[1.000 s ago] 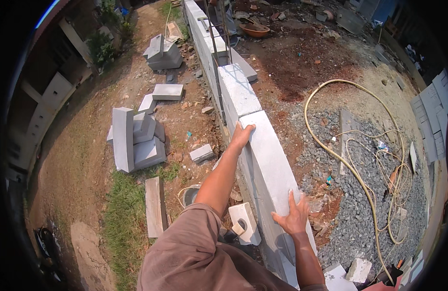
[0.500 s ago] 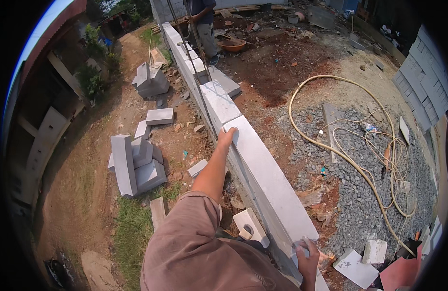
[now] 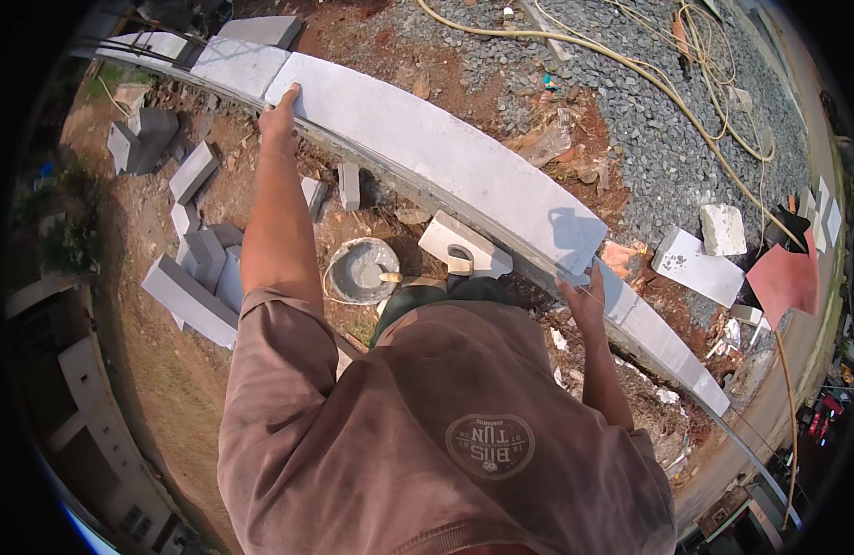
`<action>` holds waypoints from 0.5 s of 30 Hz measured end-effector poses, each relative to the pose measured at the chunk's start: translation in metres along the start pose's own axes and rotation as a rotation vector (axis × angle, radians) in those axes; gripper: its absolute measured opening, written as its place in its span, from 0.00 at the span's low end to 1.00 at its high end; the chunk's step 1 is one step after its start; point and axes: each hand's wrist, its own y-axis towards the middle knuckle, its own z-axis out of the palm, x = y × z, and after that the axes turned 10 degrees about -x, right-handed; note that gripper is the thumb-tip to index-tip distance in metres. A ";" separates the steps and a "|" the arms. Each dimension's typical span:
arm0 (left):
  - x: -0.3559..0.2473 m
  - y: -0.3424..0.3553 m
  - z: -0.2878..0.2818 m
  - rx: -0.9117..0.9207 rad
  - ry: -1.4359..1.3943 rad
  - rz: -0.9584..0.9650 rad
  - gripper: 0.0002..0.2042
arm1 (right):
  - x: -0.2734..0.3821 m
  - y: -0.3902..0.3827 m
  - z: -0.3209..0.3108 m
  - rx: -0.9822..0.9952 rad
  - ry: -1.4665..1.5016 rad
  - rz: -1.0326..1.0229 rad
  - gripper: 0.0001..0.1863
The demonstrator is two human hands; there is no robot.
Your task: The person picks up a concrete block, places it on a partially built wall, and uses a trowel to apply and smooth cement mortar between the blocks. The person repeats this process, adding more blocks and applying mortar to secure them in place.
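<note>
A long white lightweight concrete block (image 3: 427, 148) lies along the top of a low wall. My left hand (image 3: 279, 113) grips its left end, thumb on top beside the joint with the neighbouring white block (image 3: 242, 67). At the other end, my right hand (image 3: 584, 287) holds the near corner, its fingers partly hidden at the edge. Beyond that corner, a lower row of blocks (image 3: 672, 347) continues to the right. Between my arms, a bucket (image 3: 330, 277) holds grey paste and a wooden-handled tool (image 3: 390, 277). Beside it rests a pale piece with a curved handle (image 3: 459, 261).
Loose grey blocks (image 3: 191, 287) are piled on the dirt at left. Past the wall lie gravel (image 3: 621, 111), a yellowish hose (image 3: 649, 79), broken white blocks (image 3: 700, 265) and a red sheet (image 3: 786, 282). Thin metal rods (image 3: 136, 51) cross the wall's far left.
My view has turned downward and to the right, bringing the bucket into sight. The left hand stays at the block's left end; the right hand has shifted to the near corner of its right end.
</note>
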 end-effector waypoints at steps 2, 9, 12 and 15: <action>0.005 0.007 -0.001 0.028 0.002 0.001 0.36 | 0.025 0.018 0.012 0.041 -0.049 -0.165 0.47; 0.013 0.020 -0.001 0.040 -0.023 0.056 0.31 | 0.068 0.025 0.015 0.291 -0.028 -0.019 0.41; 0.020 0.032 -0.002 0.054 -0.028 0.104 0.30 | 0.069 0.022 0.021 0.254 -0.039 0.006 0.38; 0.023 0.030 -0.002 0.044 -0.038 0.075 0.30 | 0.069 0.021 0.022 0.282 -0.102 -0.009 0.36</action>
